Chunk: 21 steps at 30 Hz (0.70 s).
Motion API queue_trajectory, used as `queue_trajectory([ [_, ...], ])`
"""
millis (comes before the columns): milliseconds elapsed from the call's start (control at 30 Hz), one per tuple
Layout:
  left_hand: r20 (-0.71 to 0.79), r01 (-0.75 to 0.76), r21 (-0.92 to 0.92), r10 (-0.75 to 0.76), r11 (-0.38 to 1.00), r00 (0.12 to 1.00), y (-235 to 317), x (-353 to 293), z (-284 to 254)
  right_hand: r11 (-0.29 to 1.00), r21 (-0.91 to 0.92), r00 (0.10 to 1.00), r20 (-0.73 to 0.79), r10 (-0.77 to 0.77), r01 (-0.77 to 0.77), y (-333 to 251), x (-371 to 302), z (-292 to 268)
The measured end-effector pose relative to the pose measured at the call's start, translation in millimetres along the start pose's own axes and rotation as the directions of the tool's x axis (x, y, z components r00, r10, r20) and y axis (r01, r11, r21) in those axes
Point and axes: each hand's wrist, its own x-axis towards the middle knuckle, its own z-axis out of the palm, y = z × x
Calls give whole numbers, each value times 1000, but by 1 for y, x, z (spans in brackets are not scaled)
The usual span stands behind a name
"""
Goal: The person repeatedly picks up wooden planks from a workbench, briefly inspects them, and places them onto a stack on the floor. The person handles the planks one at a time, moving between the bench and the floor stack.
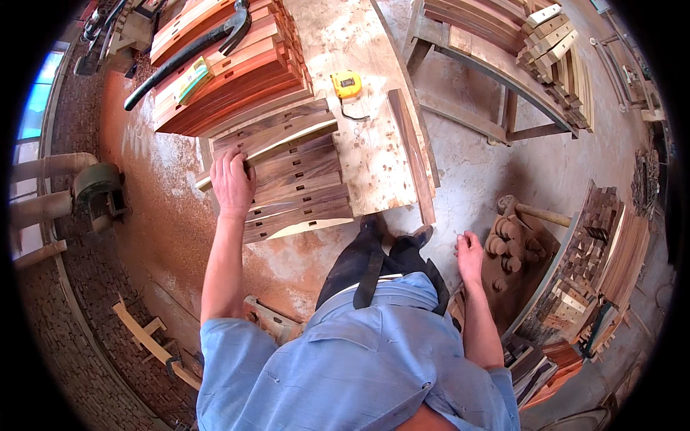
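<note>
My left hand (233, 181) is closed round one end of a narrow wooden strip (291, 141) with a pale edge. The strip lies at a slant across a row of dark brown wooden slats (305, 167) with small slots cut in them. These slats lie side by side on a light plywood bench top (370, 161). My right hand (469, 255) hangs away from the bench at my right side, its fingers loosely bent and apart, with nothing visible in them. A yellow tape measure (346, 84) rests on the plywood beyond the slats.
Stacked reddish slats (248, 90) carry a black-handled hammer (183, 54) at the far left. A loose dark slat (412, 154) lies along the bench's right edge. At the far right, a table (460, 47) bears more wood. Small wooden blocks (586, 248) are piled on the right.
</note>
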Motion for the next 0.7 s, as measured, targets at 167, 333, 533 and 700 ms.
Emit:
queue_trajectory([
  [167, -55, 63, -23, -65, 998, 996, 35, -5, -19, 993, 109, 998, -38, -42, 46, -11, 7, -4],
  [333, 8, 220, -149, -221, 964, 975, 76, 1, -25, 981, 179, 997, -42, -65, 71, -31, 4, -7],
  [533, 342, 572, -523, -459, 632, 820, 120, 3, -19, 960, 265, 996, -39, -85, 92, -37, -10, -10],
  [700, 648, 723, -684, -377, 96, 662, 159, 15, -23, 953, 295, 998, -37, -57, 65, -19, -16, -12],
])
